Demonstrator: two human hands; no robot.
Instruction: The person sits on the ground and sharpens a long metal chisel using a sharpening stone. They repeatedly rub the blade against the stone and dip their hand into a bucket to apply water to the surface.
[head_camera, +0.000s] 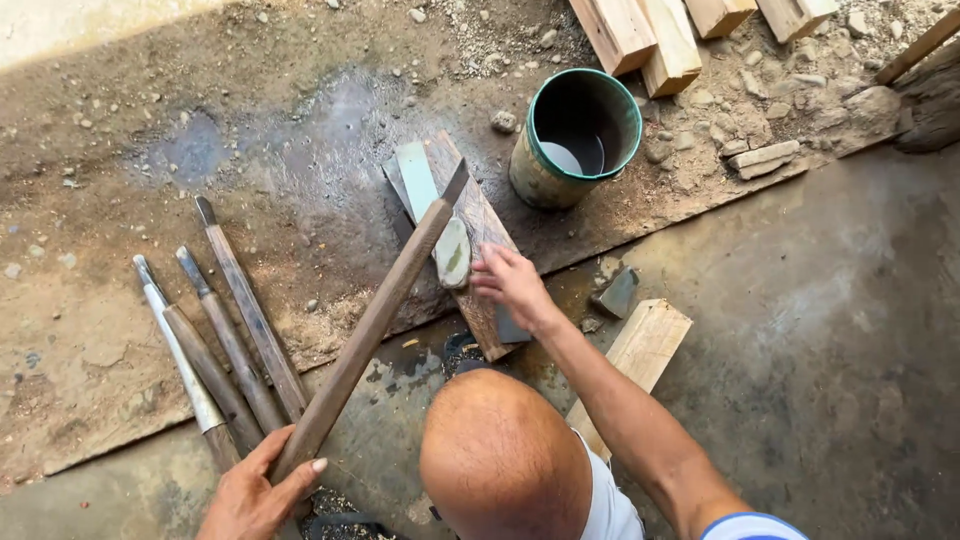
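My left hand (255, 495), at the bottom left, grips the end of a long wooden-handled chisel (370, 330). The chisel slants up to the right, and its metal tip rests over a wet wooden board (484, 222). My right hand (512, 285) presses a small oval grey-green sharpening stone (453, 252) against the chisel near its blade. Beside the tip, a flat pale green stone (416, 180) lies on the board.
Several more wooden-handled chisels (235, 335) lie side by side on the dirt at left. A green-rimmed bucket (540, 178) holding water stands behind the board. A wood block (640, 350), a small grey stone (617, 293), stacked timber (650, 35) and my bent knee (505, 460) are close by.
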